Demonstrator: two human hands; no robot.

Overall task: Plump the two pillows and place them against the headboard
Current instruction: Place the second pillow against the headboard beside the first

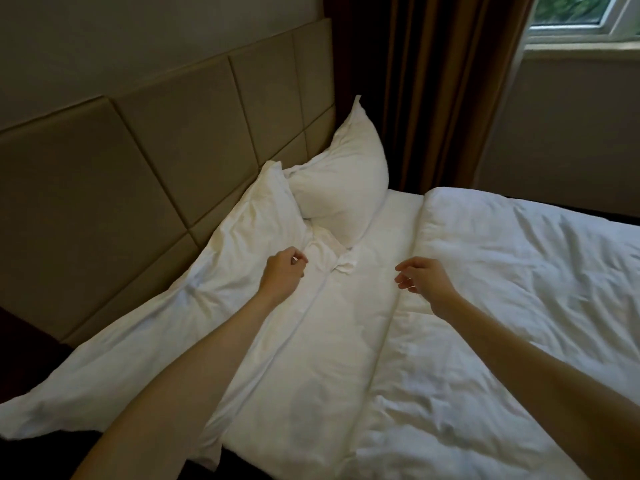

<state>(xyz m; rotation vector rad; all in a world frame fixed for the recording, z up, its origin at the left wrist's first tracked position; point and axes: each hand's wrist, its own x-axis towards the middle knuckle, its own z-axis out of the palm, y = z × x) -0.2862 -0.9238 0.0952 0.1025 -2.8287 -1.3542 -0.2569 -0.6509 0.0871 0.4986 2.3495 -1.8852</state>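
Observation:
Two white pillows lie at the head of the bed. The far pillow [341, 181] stands upright on a corner and leans against the beige padded headboard [145, 157]. The near pillow [180, 306] is long and rumpled and rests along the foot of the headboard. My left hand [282, 271] hovers over the near pillow's right edge with fingers loosely curled, and holds nothing. My right hand [420, 277] hangs above the sheet near the folded edge of the duvet, fingers apart and empty.
A white duvet [512, 289] covers the right side of the bed, with a strip of bare sheet [346, 323] between it and the pillows. Brown curtains [433, 84] hang behind the far pillow. A window [581, 22] is at the top right.

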